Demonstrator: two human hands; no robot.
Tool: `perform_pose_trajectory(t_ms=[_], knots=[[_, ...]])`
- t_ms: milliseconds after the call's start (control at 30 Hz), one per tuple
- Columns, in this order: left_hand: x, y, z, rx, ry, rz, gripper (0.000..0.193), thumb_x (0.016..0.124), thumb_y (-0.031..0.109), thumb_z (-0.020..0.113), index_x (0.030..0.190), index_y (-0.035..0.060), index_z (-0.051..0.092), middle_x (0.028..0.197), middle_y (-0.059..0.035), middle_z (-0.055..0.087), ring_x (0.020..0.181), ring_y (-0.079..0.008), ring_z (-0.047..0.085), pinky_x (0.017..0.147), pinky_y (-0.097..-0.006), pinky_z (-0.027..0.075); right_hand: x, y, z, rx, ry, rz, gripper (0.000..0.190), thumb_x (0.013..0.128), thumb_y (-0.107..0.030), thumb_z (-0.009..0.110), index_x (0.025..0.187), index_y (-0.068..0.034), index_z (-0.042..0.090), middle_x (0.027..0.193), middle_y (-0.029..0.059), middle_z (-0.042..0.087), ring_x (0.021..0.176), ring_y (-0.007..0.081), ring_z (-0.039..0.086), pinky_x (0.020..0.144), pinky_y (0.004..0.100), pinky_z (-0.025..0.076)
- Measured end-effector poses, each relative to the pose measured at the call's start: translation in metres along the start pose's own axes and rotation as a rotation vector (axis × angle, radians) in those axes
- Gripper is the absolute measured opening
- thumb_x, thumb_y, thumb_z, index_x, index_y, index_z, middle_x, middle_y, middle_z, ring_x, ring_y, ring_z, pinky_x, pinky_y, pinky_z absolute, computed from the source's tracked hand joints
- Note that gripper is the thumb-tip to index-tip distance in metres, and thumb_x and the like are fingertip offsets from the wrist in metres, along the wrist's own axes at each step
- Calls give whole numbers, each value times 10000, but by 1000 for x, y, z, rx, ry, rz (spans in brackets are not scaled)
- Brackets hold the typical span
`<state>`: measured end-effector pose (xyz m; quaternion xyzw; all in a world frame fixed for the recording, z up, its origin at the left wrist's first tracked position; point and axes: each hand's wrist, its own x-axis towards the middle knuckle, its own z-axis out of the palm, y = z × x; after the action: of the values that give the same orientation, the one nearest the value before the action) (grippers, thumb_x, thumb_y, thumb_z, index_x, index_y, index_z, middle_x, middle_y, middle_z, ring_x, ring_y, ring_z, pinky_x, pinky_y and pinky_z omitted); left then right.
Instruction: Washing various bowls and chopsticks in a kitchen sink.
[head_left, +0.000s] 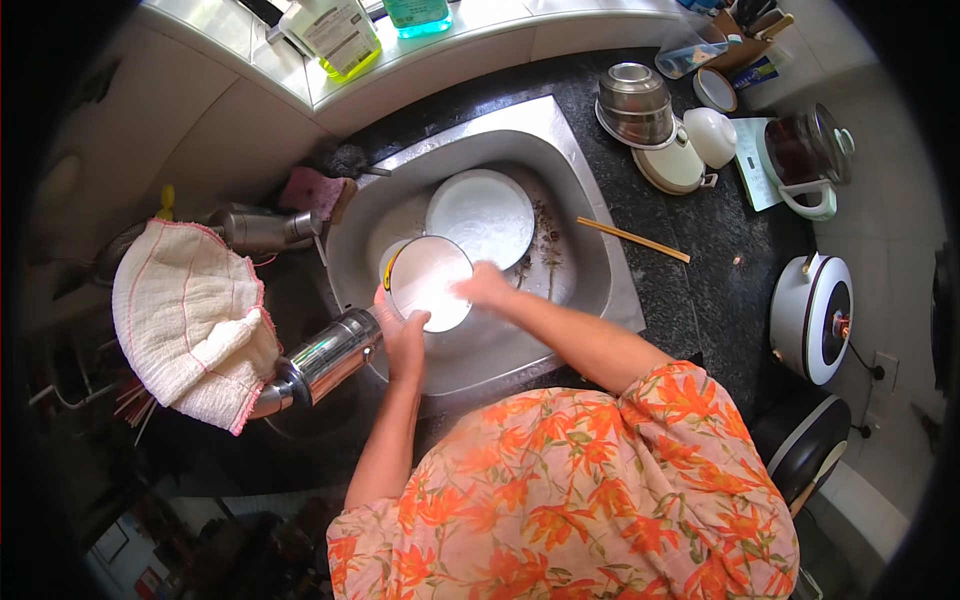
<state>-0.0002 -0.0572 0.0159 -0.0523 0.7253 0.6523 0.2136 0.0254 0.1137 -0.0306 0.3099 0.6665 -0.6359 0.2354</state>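
Note:
Over the steel sink (592, 277), my left hand (403, 337) grips the near left rim of a white bowl (427, 281) with a coloured patch on its outside. Water from the chrome faucet (337, 352) runs toward the bowl. My right hand (484, 286), blurred, is at the bowl's right edge with its fingers over the inside; whether it holds anything is unclear. Beyond the bowl a round pale metal basin (484, 214) sits in the sink, with dark food scraps (547, 232) to its right. Part of another pale dish shows behind the held bowl.
Wooden chopsticks (634, 240) lie across the sink's right rim and the dark counter. Steel bowls (637, 105), a lidded pot (667, 165), a glass kettle (802, 150) and a rice cooker (814, 319) stand right. A cloth (195, 322) hangs left, near a pink sponge (311, 193).

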Motion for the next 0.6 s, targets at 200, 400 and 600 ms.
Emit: perform_pose_trajectory(t_ms=[200,400,600], knots=[[15,-11,-40,-419,-96,-256,628,791,107,583,1380,98,364,1233,-69,495,1145,-220,504,959,-347,439,6,-24,-18,-53,-50,-429,485,913,-421,551,1181,-23,615,1061,145,658,972,223,632,829,401,494],[29,-42,-19,-571,-109,-371,520,821,166,555,1313,41,437,1240,-127,561,1122,-289,570,929,-444,494,-36,-28,-27,335,-254,-94,761,942,-582,424,1495,-117,184,1475,117,318,1300,337,375,954,491,423],[23,-35,-16,-706,-168,-433,462,838,125,527,1278,5,453,1225,-148,571,1109,-277,586,933,-459,501,-57,-6,-36,289,-82,-311,706,949,-410,516,1490,-94,191,1498,131,276,1337,316,358,1026,468,371]])
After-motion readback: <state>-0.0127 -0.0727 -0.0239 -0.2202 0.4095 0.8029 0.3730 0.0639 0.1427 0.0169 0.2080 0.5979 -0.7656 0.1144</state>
